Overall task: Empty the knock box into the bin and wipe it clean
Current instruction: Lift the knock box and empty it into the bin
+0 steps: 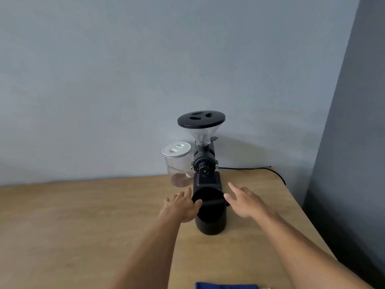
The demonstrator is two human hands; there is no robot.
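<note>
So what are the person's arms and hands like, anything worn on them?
Nothing is worn. Both forearms come in bare from the bottom edge, with no sleeves in view. The left hand and right hand are bare too: no gloves, and no watch, ring or band that shows. No cables or markings on them.

One head-worn wide-angle view looks forward and down from above the near edge of a light wooden table (83, 226), facing a plain grey-blue wall (145, 69). It sits close over both outstretched forearms. A black electric coffee grinder with a clear funnel hopper (205, 157) stands near centre frame, and straight lines bow toward the edges.
</note>
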